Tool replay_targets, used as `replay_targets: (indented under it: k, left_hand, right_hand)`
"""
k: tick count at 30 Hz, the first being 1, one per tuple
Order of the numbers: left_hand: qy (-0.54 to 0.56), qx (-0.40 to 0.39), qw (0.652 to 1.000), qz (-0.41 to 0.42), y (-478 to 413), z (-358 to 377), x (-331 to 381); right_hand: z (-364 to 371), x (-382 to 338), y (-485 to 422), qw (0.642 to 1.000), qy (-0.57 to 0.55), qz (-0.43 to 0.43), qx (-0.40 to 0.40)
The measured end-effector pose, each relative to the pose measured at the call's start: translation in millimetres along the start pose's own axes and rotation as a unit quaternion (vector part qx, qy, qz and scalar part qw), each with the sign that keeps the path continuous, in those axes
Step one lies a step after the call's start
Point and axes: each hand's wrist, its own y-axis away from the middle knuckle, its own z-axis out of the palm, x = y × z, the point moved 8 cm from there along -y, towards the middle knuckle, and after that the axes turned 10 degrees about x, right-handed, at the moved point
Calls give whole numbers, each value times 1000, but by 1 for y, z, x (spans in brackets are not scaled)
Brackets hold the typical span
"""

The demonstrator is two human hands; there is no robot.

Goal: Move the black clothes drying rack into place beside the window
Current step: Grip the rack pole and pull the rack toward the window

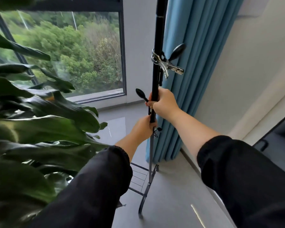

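Note:
The black clothes drying rack (pixel 159 30) stands upright before me, its thin pole running from the top of the view down to a curved foot and a wire shelf on the grey floor. My right hand (pixel 164 102) is wrapped around the pole at mid height. My left hand (pixel 142 129) grips the same pole just below it. A metal clamp (pixel 166 64) with black knob handles is fixed to the pole above my hands. The window (pixel 72 51) lies to the left of the rack, behind it.
A large leafy plant (pixel 31 122) fills the left side, close to my left sleeve. A blue curtain (pixel 196 71) hangs right behind the pole. A white wall runs along the right, with a dark glass panel (pixel 280 140) at the far right.

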Motion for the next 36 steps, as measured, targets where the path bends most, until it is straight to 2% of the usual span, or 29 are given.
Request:
replay_targets:
  k: [13, 20, 30, 36]
  left_hand:
    - [-3, 42, 998, -38, -27, -52, -51]
    - [5, 85, 994, -73, -51, -69, -69]
    - [21, 115, 984, -137, -118, -60, -71]
    - [22, 121, 983, -133, -158, -46, -69]
  right_hand:
    - [66, -32, -34, 999, -10, -22, -35]
    - [94, -41, -68, 995, -28, -62, -79]
    - [100, -27, -151, 988, -2, -113, -101]
    - [98, -12, -192, 987, 9, -125, -100]
